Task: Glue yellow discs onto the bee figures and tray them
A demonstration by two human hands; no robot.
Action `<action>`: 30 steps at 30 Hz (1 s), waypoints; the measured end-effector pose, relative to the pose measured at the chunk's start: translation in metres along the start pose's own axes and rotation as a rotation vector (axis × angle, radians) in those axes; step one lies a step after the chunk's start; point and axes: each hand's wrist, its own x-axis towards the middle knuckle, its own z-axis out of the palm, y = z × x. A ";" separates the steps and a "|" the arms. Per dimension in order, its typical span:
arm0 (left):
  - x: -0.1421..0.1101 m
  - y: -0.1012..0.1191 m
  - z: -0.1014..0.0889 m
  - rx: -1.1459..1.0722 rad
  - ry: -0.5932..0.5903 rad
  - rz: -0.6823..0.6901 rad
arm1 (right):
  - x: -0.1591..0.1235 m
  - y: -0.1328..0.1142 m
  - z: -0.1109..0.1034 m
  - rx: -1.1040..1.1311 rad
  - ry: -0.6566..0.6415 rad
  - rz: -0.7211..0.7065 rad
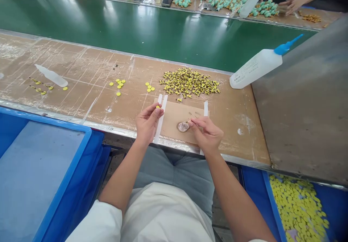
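Note:
Between the thumb and fingertips of my left hand [148, 122] is a small yellow disc [158, 107]. My right hand [207, 132] is closed in a pinch beside a small round dish [183, 126]; a thin thing shows at its fingertips, too small to name. The dish rests on a cardboard sheet [174, 115] held by white tape strips. Behind the hands lies a heap of small yellow and dark pieces [189, 83]. A few loose yellow discs [149, 87] sit left of that heap.
A white bottle with a blue nozzle [257, 68] leans by a metal panel [304, 100]. Blue bins flank me; the right one holds yellow discs [299, 205]. A green belt [163, 31] runs behind the table. Another person's hand [293, 5] is beyond it.

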 end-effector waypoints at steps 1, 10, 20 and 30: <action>0.000 0.000 0.000 -0.008 0.000 -0.002 | 0.000 0.000 0.000 0.001 0.003 -0.007; -0.002 0.003 0.002 -0.055 -0.003 -0.021 | 0.003 -0.002 0.002 -0.002 0.000 -0.079; -0.002 0.004 0.003 -0.066 0.007 -0.028 | 0.003 -0.002 0.002 -0.024 -0.033 -0.086; -0.002 0.003 0.003 -0.076 -0.004 -0.029 | 0.002 -0.003 0.000 -0.030 0.055 -0.056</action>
